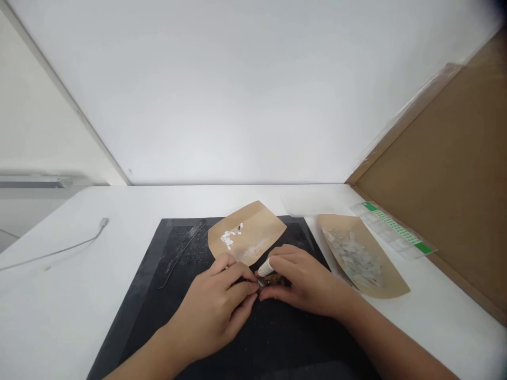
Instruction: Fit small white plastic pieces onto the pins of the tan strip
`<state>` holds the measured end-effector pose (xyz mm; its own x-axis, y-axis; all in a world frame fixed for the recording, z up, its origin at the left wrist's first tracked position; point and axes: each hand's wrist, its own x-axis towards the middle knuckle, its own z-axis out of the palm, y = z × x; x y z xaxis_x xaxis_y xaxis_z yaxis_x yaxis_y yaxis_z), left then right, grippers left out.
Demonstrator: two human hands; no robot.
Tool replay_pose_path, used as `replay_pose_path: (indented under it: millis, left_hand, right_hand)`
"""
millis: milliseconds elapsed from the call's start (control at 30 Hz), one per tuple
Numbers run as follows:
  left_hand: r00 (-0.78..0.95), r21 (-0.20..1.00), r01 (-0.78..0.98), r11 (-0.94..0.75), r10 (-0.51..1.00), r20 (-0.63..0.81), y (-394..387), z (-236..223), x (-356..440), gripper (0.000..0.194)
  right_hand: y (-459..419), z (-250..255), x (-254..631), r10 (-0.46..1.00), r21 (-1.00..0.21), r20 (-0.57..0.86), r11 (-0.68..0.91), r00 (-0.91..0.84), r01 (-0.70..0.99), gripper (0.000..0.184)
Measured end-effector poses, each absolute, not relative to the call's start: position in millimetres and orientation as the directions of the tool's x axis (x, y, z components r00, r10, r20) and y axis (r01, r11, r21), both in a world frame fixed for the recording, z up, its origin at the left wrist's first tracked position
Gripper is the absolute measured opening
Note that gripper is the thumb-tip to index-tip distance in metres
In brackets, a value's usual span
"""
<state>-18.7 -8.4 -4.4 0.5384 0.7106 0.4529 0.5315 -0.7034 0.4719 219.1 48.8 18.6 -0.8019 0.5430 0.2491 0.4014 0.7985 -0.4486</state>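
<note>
My two hands meet over the middle of the black mat (285, 343), both closed on one small brown piece (274, 280). The fingertips of my left hand (225, 301) pinch its left end, while my right hand (303, 279) grips it between the thumb and a finger wearing a white cover (265, 267). I can't tell whether the piece touches the mat. A sheet of brown paper (255, 219) overlaps the mat's far edge, carrying white bits (227, 238), and a slender dark tool (194, 229) lies on the mat's left part. Right of the mat, another brown sheet (392, 277) holds translucent pieces (358, 261); beyond it sits a clear strip with a green-edged label (398, 229). A grey cable (75, 247) lies left of the mat.
</note>
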Motion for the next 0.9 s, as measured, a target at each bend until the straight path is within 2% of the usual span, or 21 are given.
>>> replay_pose_path:
  millis: [167,467,733,900]
  left_hand:
    - [0.5,0.496,0.523,-0.693,0.721,0.48,-5.9,-1.4,-24.4,0.011]
    - [0.53,0.489,0.527,-0.695,0.718,0.45,-4.8,-1.2,-25.3,0.012]
    - [0.559,0.429,0.55,-0.717,0.697,0.449,-5.7,-3.8,-21.4,0.024]
    - [0.565,0.375,0.571,-0.73,0.681,0.465,-4.7,-6.5,-19.7,0.014]
  right_hand:
    - [49.1,15.8,220.3,0.512,-0.42,0.3,0.828,-0.805,0.37,0.029]
    - [50.3,13.8,220.1,0.496,-0.363,0.323,0.852,-0.806,0.379,0.033]
    - [47.6,18.4,220.8,0.488,-0.379,0.333,0.853,-0.807,0.359,0.036]
    - [45.2,18.3,223.3,0.506,-0.31,0.373,0.858,-0.778,0.409,0.031]
